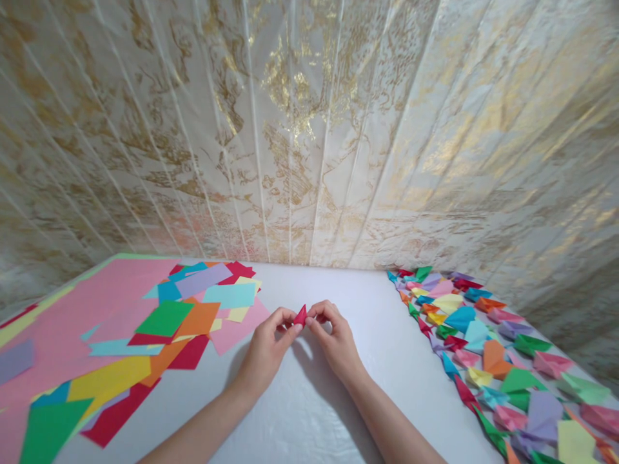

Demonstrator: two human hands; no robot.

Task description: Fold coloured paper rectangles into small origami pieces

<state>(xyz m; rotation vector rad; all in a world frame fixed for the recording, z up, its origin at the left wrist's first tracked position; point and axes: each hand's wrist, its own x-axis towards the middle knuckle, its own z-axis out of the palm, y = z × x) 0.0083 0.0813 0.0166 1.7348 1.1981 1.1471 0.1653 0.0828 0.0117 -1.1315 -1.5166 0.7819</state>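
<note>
The left hand (pixel 268 345) and the right hand (pixel 336 338) faced each other near the middle of the view. The grip of each was closed in a pinch on the same object, a small red folded paper piece (pixel 300 316). The piece was between the two hands with its point directed away from the person, the left hand at its left side and the right hand at its right. It appeared to be raised off the worktop (pixel 396 348). In this inspector's judgement, the two-sided hold served to steady so small an item and to keep its folds pressed together. The exact contact of the fingers underneath could not be determined.

To the left of the hands, flat paper sheets overlapped loosely, among them a green sheet (pixel 162 318), an orange sheet (pixel 199 320) and a yellow sheet (pixel 111 376). Several lay on a large pink sheet (pixel 97 293). The loose spread probably left edges exposed for easy picking up.

To the right, well apart from the flat stock, many folded paper shapes (pixel 461 318) formed a crowded band along the worktop's edge. The separation presumably prevented flat and folded paper from mixing, and left working room between them.

Beyond the far edge hung a pleated, gold-patterned cloth (pixel 300 142).
</note>
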